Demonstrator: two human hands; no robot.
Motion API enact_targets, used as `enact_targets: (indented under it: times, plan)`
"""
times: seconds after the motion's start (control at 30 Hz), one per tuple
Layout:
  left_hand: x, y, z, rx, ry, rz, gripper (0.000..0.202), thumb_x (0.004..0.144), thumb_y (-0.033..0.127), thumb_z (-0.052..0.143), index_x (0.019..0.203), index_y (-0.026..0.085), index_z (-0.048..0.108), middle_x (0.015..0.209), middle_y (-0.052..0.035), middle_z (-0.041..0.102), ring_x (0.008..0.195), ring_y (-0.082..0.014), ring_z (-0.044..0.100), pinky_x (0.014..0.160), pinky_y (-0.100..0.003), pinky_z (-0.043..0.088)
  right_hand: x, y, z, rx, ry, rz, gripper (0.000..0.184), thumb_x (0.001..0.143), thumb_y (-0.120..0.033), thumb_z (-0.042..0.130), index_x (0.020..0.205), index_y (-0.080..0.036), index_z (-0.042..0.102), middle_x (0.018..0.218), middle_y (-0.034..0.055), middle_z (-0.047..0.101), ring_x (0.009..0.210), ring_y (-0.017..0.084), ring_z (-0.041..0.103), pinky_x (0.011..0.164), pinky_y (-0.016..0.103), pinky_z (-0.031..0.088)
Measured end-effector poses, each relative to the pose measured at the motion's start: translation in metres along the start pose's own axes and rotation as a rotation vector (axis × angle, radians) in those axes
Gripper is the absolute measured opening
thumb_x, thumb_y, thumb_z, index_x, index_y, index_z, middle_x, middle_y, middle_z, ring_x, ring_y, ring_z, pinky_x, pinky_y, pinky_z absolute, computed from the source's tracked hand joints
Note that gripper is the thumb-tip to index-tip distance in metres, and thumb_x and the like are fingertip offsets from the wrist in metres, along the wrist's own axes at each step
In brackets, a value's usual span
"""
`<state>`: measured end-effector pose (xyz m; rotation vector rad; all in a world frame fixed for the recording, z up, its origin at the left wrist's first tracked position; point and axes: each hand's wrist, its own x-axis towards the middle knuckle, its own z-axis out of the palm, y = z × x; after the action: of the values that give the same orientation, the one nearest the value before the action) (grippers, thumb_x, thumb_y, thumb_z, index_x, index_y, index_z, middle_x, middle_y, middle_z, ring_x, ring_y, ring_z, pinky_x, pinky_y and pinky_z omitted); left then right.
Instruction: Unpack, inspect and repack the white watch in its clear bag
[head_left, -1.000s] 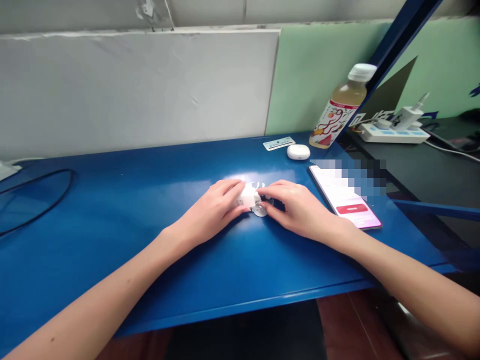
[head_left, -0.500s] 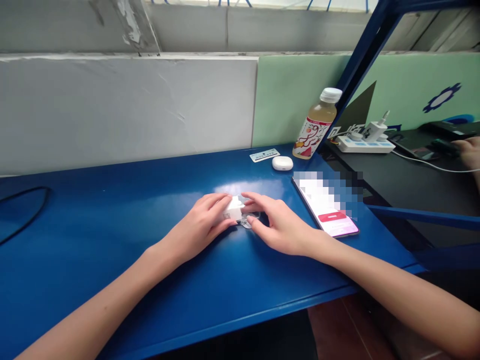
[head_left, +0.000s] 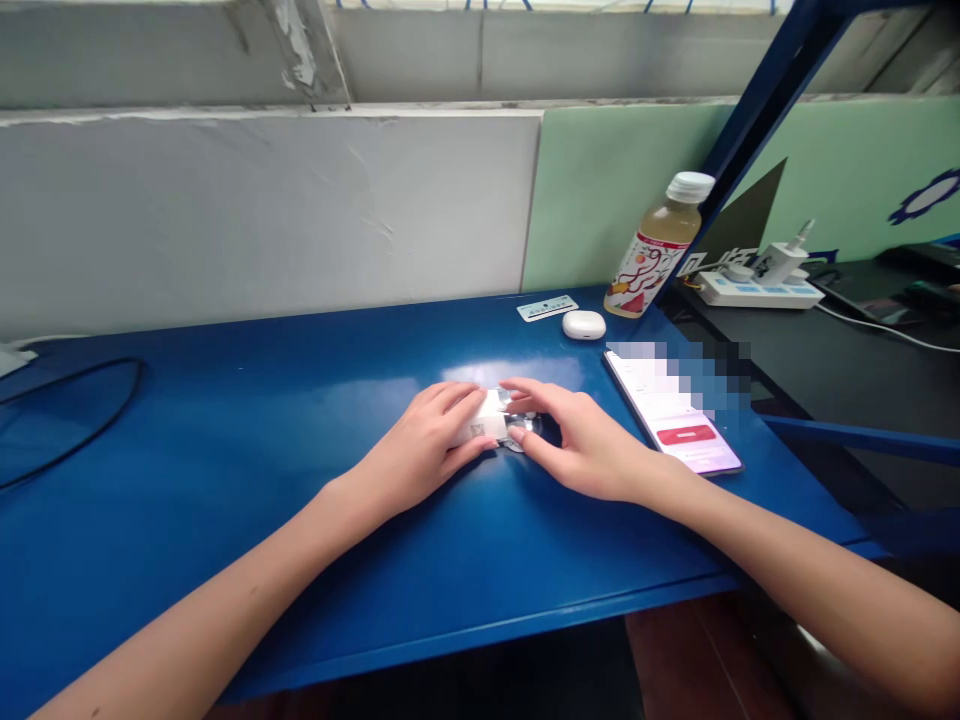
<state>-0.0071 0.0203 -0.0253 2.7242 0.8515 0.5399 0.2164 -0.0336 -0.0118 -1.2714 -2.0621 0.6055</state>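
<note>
My left hand [head_left: 431, 440] is wrapped over a small white box [head_left: 489, 424] on the blue table, thumb along its near side and fingers over the top. At the box's right end, a clear shiny plastic piece [head_left: 523, 432] shows partly. My right hand [head_left: 574, 435] has its thumb and fingers curled round that plastic, with the index finger reaching over the box's end. What the plastic contains is hidden by my fingers.
Right of my hands lies a lit phone [head_left: 690, 425]. Behind it are a white earbud case [head_left: 583, 325], a printed card [head_left: 548, 308] and a drink bottle [head_left: 651, 250]. A power strip [head_left: 757, 290] sits beyond the blue post. A black cable [head_left: 112, 420] loops at left.
The view has turned slightly left, so everything appears farther right. A little more of the clear plastic shows at the box's end. Another person's hand at the right has left the view.
</note>
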Motion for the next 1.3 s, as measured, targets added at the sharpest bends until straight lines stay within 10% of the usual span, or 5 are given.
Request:
enact_targets:
  times: [0.3, 0.67, 1.3]
  plan:
    - [-0.003, -0.001, 0.004, 0.053, -0.035, -0.055, 0.059, 0.097, 0.055, 0.047, 0.14, 0.015, 0.046, 0.143, -0.0192, 0.05, 0.139, -0.0349, 0.039, 0.111, -0.055, 0.035, 0.0, 0.007, -0.01, -0.476, 0.103, 0.087, 0.034, 0.093, -0.029, 0.051, 0.121, -0.015, 0.063, 0.092, 0.0114, 0.077, 0.082, 0.029, 0.072, 0.071, 0.042, 0.055]
    - [-0.002, 0.008, 0.009, 0.188, -0.149, -0.12, 0.064, 0.102, 0.052, 0.034, 0.147, 0.007, 0.036, 0.153, -0.022, 0.039, 0.145, -0.0353, 0.029, 0.115, -0.054, 0.024, 0.001, 0.001, 0.012, 0.06, 0.14, 0.139, 0.031, 0.085, -0.022, 0.062, 0.116, -0.018, 0.066, 0.099, 0.0065, 0.077, 0.087, 0.021, 0.073, 0.07, 0.03, 0.06]
    - [-0.005, 0.005, -0.002, 0.096, -0.216, -0.158, 0.067, 0.099, 0.055, 0.042, 0.151, 0.014, 0.034, 0.157, -0.0213, 0.031, 0.148, -0.0357, 0.019, 0.118, -0.054, 0.02, 0.0, 0.008, 0.014, -0.087, 0.064, 0.015, 0.024, 0.093, -0.023, 0.056, 0.108, -0.017, 0.073, 0.112, 0.009, 0.073, 0.1, 0.021, 0.07, 0.087, 0.033, 0.057]
